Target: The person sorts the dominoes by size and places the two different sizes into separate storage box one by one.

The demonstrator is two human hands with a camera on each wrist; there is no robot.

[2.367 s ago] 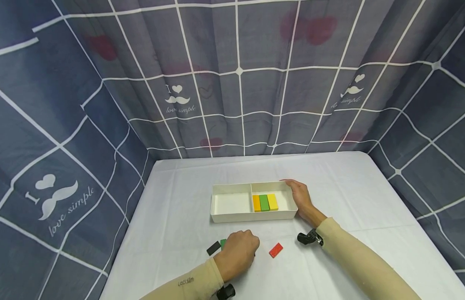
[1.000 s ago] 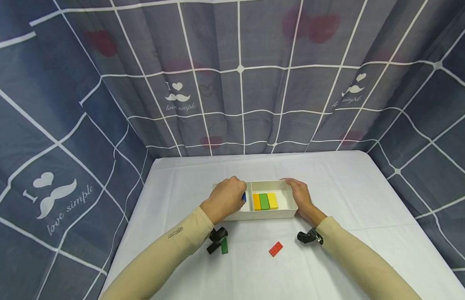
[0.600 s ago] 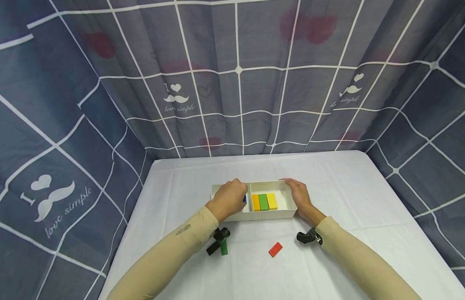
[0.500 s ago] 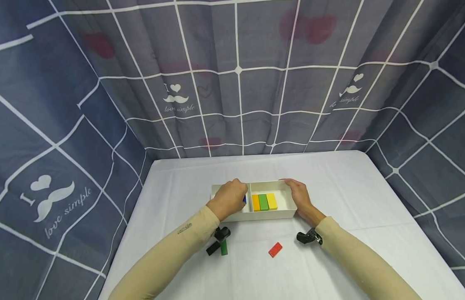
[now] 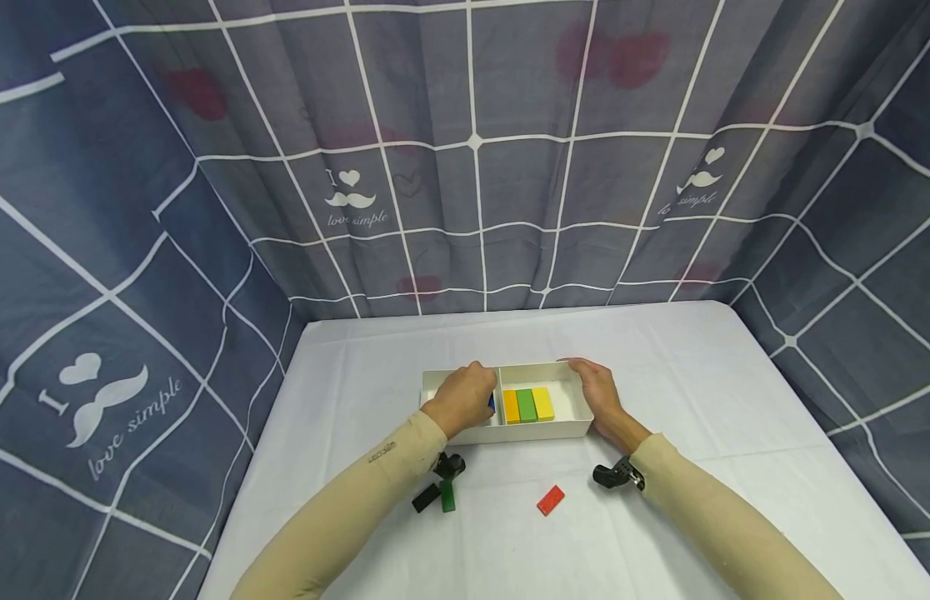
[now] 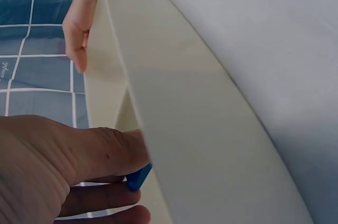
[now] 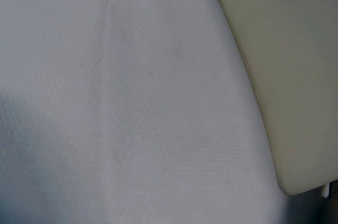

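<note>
A white two-compartment box [image 5: 476, 435] stands on the table. My left hand [image 5: 462, 398] reaches into its left compartment, close to the divider, and pinches a blue block [image 6: 138, 177] between thumb and fingers; most of that block is hidden. My right hand [image 5: 603, 395] grips the box's right end wall. In the right compartment an orange block [image 5: 512, 407], a green block [image 5: 527, 406] and a yellow block [image 5: 543, 403] lie side by side against the divider. The right wrist view shows mainly the box's side and the cloth.
On the white cloth [image 5: 645, 533] in front of the box lie a black block [image 5: 426, 497], a dark green block [image 5: 447, 496] beside it, and a red block [image 5: 551, 500] farther right. A grey checked curtain [image 5: 420, 192] surrounds the table's back and sides.
From the cloth in front, my left hand has come up into the left compartment with the blue block, and lately shifted slightly lower there. The right hand has stayed on the box.
</note>
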